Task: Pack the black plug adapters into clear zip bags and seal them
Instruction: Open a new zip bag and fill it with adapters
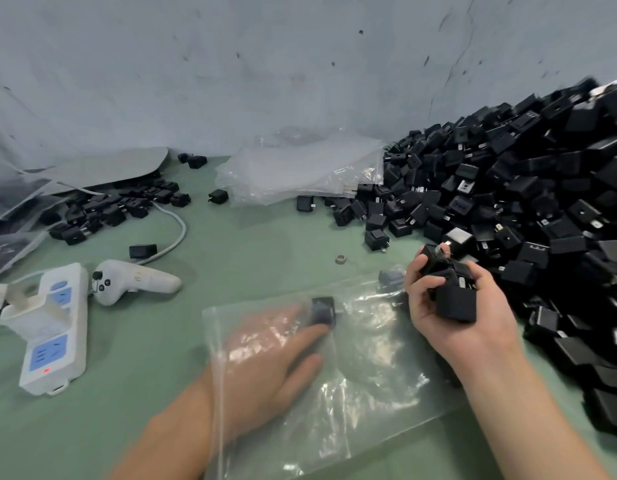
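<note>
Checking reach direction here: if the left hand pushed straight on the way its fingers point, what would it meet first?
The black adapter inside the clear bag, right at the fingertips of the left hand; blur hides whether they already touch it.

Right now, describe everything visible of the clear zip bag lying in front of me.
The clear zip bag is thin, glossy, wrinkled plastic, lying flat and slightly skewed on the green table. The left hand shows hazily through it, apparently inside it, entering at its left edge, fingers straight. One black adapter sits inside by those fingers. The zip strip itself cannot be made out.
</note>
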The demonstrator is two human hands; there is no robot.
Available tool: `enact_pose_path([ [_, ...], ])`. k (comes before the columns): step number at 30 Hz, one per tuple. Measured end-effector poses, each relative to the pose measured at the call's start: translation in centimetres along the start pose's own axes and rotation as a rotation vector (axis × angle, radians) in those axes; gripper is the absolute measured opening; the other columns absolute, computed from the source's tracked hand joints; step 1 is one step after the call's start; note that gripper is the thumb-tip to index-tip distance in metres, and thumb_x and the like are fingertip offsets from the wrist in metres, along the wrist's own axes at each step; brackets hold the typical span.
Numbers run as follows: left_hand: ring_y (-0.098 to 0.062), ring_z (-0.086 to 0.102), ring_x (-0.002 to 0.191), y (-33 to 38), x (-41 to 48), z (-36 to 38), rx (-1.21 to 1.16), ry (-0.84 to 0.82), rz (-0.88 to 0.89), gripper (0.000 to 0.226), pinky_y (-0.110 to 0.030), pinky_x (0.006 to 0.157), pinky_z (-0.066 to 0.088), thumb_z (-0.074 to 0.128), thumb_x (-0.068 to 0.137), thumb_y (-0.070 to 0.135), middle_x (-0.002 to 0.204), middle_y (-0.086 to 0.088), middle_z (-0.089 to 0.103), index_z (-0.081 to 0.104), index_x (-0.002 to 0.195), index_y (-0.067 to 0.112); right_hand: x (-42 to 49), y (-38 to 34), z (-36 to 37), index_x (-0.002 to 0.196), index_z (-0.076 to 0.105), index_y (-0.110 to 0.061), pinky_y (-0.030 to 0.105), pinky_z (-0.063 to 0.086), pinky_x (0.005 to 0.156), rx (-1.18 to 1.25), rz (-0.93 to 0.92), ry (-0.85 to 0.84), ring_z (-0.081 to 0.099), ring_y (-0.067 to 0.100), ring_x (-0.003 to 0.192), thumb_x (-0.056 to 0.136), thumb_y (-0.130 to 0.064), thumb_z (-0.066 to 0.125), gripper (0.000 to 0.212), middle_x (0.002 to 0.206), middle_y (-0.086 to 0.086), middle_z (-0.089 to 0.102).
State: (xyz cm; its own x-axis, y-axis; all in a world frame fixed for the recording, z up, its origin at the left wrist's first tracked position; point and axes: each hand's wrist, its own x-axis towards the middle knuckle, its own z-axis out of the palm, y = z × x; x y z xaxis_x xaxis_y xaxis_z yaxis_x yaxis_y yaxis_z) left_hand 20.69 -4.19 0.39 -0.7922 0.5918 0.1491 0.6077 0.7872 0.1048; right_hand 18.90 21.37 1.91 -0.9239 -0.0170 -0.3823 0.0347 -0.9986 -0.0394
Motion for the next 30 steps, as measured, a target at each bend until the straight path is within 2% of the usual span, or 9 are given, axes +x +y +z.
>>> enact_pose_path([
  [6,-0.004,0.054,0.085,0.1,0.3,-0.9,-0.036,0.079,0.026,0.020,-0.017,0.080,0.041,0.046,0.098,0.041,0.098,0.013,0.055,0.063,0.097,0.031,0.0,0.0,0.3,0.101,0.074,-0.017,0.024,0.049,0.042,-0.004,0.021,-0.011,0.069,0.022,0.075,0.094,-0.033,0.055,0.026,0.100,0.008,0.070],
  [8,0.003,0.049,0.092,0.2,0.9,-0.3,-0.088,0.046,0.026,0.033,-0.014,0.088,0.040,0.032,0.100,0.049,0.106,0.019,0.047,0.060,0.109,0.034,0.0,0.1,0.4,0.100,0.075,-0.016,0.024,0.049,0.042,-0.013,0.021,-0.018,0.069,0.023,0.076,0.094,-0.034,0.056,0.028,0.101,0.008,0.070],
  [12,0.016,0.033,0.116,0.0,1.9,1.1,-0.210,0.001,0.030,0.056,-0.001,0.106,0.015,0.024,0.099,0.054,0.138,0.023,0.036,0.048,0.143,0.031,-0.1,0.6,0.5,0.101,0.076,-0.017,0.022,0.049,0.043,-0.043,0.029,-0.032,0.068,0.022,0.076,0.094,-0.036,0.054,0.030,0.100,0.009,0.070],
  [14,0.007,0.033,0.130,0.2,2.8,1.4,-0.202,-0.044,0.051,0.062,-0.015,0.115,0.021,0.019,0.098,0.057,0.148,0.019,0.032,0.040,0.150,0.030,-0.1,0.8,0.6,0.099,0.076,-0.016,0.022,0.049,0.043,-0.065,0.045,-0.039,0.068,0.021,0.076,0.094,-0.037,0.054,0.030,0.099,0.009,0.070],
  [18,-0.008,0.037,0.119,0.8,3.9,1.6,-0.091,-0.057,0.057,0.060,-0.024,0.105,0.030,0.018,0.101,0.058,0.156,0.016,0.028,0.026,0.156,0.034,-0.1,1.2,0.4,0.099,0.077,-0.016,0.022,0.049,0.042,-0.095,0.074,-0.066,0.068,0.021,0.075,0.094,-0.037,0.055,0.031,0.100,0.007,0.069],
  [21,-0.013,0.046,0.120,1.4,3.6,1.7,-0.011,-0.013,0.038,0.054,-0.023,0.098,0.037,0.027,0.103,0.052,0.149,0.012,0.044,0.043,0.149,0.030,0.0,1.3,0.3,0.098,0.076,-0.017,0.022,0.048,0.042,-0.107,0.087,-0.081,0.068,0.021,0.074,0.092,-0.036,0.055,0.029,0.102,0.006,0.069],
  [24,-0.013,0.021,0.148,1.6,3.4,1.9,-0.009,0.009,0.068,0.054,-0.022,0.122,0.010,0.025,0.106,0.045,0.155,0.004,0.038,0.044,0.148,0.018,0.1,1.3,0.2,0.099,0.076,-0.017,0.023,0.048,0.041,-0.107,0.102,-0.075,0.068,0.022,0.074,0.090,-0.035,0.056,0.028,0.104,0.006,0.069],
  [26,-0.010,0.010,0.152,1.3,3.6,2.3,-0.126,-0.050,0.089,0.057,-0.022,0.122,0.000,0.026,0.106,0.045,0.161,0.004,0.026,0.033,0.154,0.016,0.2,1.3,0.1,0.098,0.076,-0.016,0.023,0.049,0.041,-0.104,0.100,-0.076,0.068,0.022,0.074,0.090,-0.035,0.056,0.028,0.103,0.006,0.069],
  [30,-0.007,0.025,0.143,1.5,4.1,1.9,-0.148,-0.089,0.099,0.057,-0.023,0.118,0.018,0.026,0.105,0.046,0.159,0.009,0.028,0.028,0.156,0.020,0.2,1.3,-0.1,0.098,0.076,-0.015,0.024,0.049,0.041,-0.096,0.097,-0.075,0.068,0.023,0.075,0.091,-0.034,0.056,0.028,0.101,0.008,0.069],
])
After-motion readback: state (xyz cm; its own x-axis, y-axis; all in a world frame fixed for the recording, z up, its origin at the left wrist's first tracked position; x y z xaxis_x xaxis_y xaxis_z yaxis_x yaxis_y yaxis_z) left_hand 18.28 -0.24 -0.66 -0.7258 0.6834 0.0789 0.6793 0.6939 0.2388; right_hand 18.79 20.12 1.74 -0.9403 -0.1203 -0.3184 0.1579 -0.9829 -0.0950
